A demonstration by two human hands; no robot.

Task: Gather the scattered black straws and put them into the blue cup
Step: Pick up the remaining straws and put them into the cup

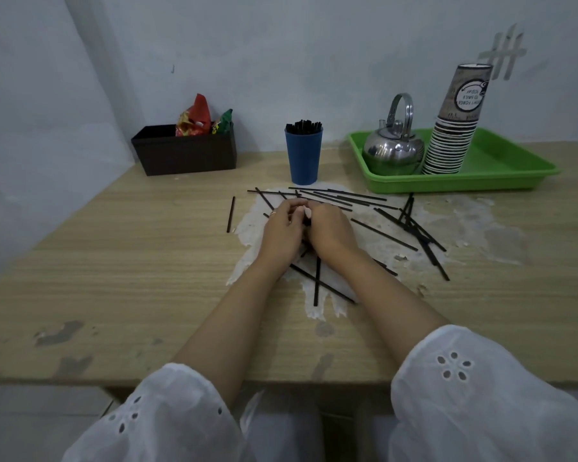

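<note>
- Box (184,151) far left at the back of the table (114,261), snack packets in it. Not part of the job.
- Lone straw (231,215) lies by itself, just left of the main scatter and well apart from the cup. It is easy to miss, so I'll flag it for a later sweep.
- Left hand (282,228) is down on the middle of the pile, fingers curled inward toward the other hand. Black shows in the gap between the two hands; I read it as gripping a few straws.
- Cup (303,155) stands upright behind the hands, near the far edge of the scatter, already holding a bunch of straws.
- Right hand (327,228) is pressed against the left, fingers curled over the same small bundle. Its fingertips are hidden, so that grip is my judgement.
- Straws (384,233) are loose on the table, fanned beyond the hands and out to the right, a few crossing beneath the wrists.
- Tray (514,168) far right, with kettle (392,151) and stacked paper cups (451,141). Leave them alone.
- Step in hand, by my reading: bunching a handful. Many are left; the job is partway.
- Next move calls for squaring the ends, lifting clear, then lowering the bundle end-first among those in the cup.
</note>
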